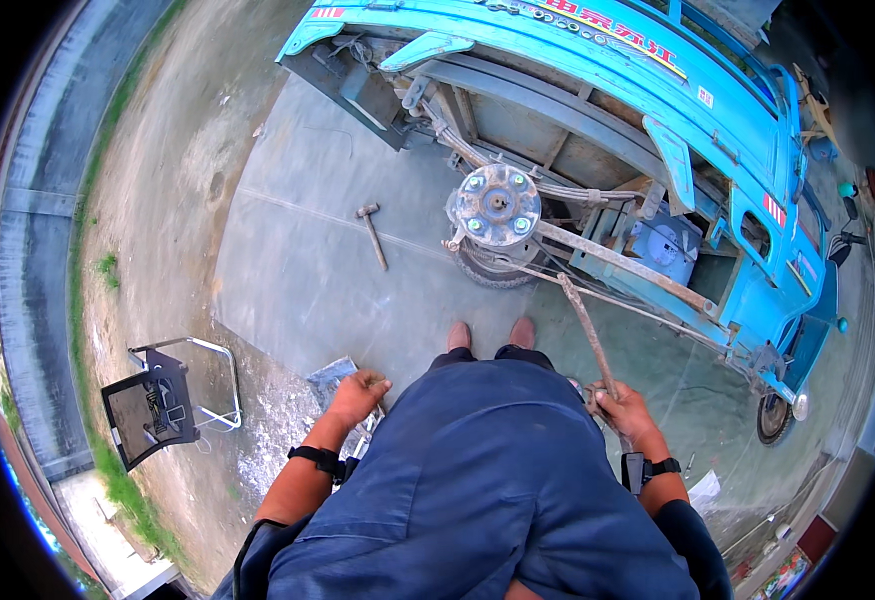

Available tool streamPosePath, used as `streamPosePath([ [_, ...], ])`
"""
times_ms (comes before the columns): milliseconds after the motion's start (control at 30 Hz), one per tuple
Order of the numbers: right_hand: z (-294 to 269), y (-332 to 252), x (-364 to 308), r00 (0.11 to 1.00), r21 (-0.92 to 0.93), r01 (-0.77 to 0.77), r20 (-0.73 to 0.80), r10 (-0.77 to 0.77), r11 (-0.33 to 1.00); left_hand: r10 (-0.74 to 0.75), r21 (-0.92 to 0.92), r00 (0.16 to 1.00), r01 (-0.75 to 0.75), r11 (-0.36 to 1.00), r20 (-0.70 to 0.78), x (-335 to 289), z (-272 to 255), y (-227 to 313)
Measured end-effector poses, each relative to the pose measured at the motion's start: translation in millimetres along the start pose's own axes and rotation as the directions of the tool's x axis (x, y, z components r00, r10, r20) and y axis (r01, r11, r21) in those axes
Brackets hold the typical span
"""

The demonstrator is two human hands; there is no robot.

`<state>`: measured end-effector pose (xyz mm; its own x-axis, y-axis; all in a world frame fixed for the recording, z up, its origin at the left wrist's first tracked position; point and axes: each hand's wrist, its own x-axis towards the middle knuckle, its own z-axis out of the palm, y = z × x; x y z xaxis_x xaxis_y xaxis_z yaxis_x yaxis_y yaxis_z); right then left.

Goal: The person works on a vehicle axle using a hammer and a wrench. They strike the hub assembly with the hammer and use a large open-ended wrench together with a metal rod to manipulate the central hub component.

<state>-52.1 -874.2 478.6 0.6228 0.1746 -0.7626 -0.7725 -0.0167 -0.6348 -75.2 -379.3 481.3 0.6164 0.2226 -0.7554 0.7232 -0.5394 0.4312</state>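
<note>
My right hand (626, 410) is closed round the lower end of a long rusty metal bar (590, 328). The bar slants up and away, its tip close to the underside of a blue cargo vehicle (598, 45). Left of my body, my left hand (360, 393) has its fingers curled in; what they hold, if anything, cannot be made out. Ahead of my shoes (523, 332) is the vehicle's bare wheel hub (499, 206), rusty, with several studs and nuts showing and no wheel on it. Behind the hub a dark tyre (498, 272) partly shows.
A hammer (373, 236) lies on the concrete floor left of the hub. Farther left is a chair (163, 400) with a metal frame and dark mesh. A grey slab-like object (332, 371) lies behind my left hand. The vehicle's small front wheel (775, 418) stands at the right.
</note>
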Motion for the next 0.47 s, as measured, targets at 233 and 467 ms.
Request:
streamPosePath([
  [233,13.4,34.3,-4.4,0.998,0.028,-0.03,-0.062,0.032,0.999,0.075,-0.03,0.997,-0.076,0.997,-0.032,17.8,-31.6,-0.4],
  [467,17.6,79.2,-20.1,0.977,-0.003,-0.174,-0.128,0.172,0.985,0.029,0.011,0.999,-0.03,0.999,0.033,18.7,-52.9,8.8],
])
